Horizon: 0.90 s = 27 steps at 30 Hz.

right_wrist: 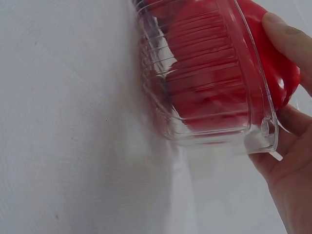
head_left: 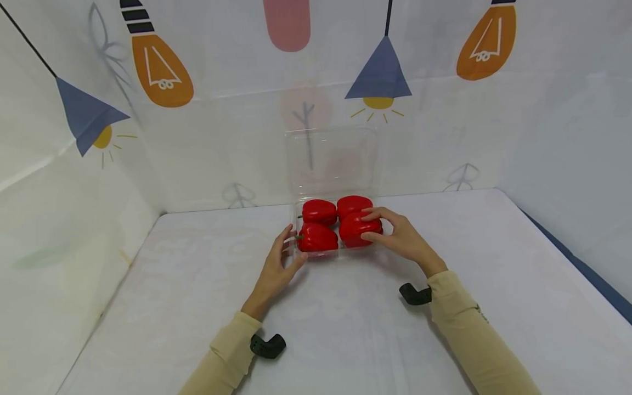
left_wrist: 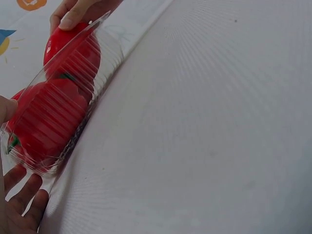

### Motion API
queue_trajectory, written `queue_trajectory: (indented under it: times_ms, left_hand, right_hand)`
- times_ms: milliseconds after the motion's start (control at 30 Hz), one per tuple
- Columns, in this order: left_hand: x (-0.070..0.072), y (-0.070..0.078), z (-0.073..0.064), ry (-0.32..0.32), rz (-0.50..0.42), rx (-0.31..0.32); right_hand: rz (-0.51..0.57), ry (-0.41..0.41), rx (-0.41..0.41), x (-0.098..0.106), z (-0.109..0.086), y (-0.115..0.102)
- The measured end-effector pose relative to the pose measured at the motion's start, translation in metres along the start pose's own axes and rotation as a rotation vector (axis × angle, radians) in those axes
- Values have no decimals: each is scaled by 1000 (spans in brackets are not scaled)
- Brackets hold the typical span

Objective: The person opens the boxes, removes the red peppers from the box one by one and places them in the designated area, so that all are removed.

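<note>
Several red bell peppers fill a clear plastic clamshell box (head_left: 332, 254), its lid (head_left: 332, 164) raised at the back. My right hand (head_left: 402, 240) holds the front right bell pepper (head_left: 356, 230) between thumb and fingers; in the right wrist view this pepper (right_wrist: 273, 58) bulges above the box rim. At the box's left side is my left hand (head_left: 276, 271), thumb near the front corner and fingers loosely spread along the side. The front left bell pepper (head_left: 317, 237), green stem facing left, lies beside that hand. Behind stand two more, the back left pepper (head_left: 320, 212) and back right pepper (head_left: 353, 204).
A white-covered table (head_left: 336, 329) lies under the box. Close behind it hangs a white curtain (head_left: 222, 137) printed with lamps and bulbs. Black curved pieces (head_left: 268, 346) are worn at both wrists, beside the beige sleeves (head_left: 222, 351).
</note>
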<state>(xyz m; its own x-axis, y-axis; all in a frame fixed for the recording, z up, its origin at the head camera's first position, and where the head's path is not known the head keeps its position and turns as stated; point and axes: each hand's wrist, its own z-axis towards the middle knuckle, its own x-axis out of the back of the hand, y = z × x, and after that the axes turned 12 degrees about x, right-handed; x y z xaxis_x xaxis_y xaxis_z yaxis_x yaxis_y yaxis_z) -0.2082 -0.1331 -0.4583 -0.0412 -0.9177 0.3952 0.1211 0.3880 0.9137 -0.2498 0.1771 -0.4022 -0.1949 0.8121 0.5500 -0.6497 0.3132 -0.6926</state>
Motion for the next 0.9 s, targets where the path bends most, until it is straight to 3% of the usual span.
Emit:
queue_trajectory:
  times_ms: [167,367,900]
  left_hand:
    - [0,0,0,0,-4,-5]
    - [1,1,0,2,-1,-5]
    - [1,1,0,-8,-1,-7]
  right_hand:
    - [30,28,-37,2,0,2]
    - [112,53,-63,8,3,-19]
    - [113,107,-98,9,3,-26]
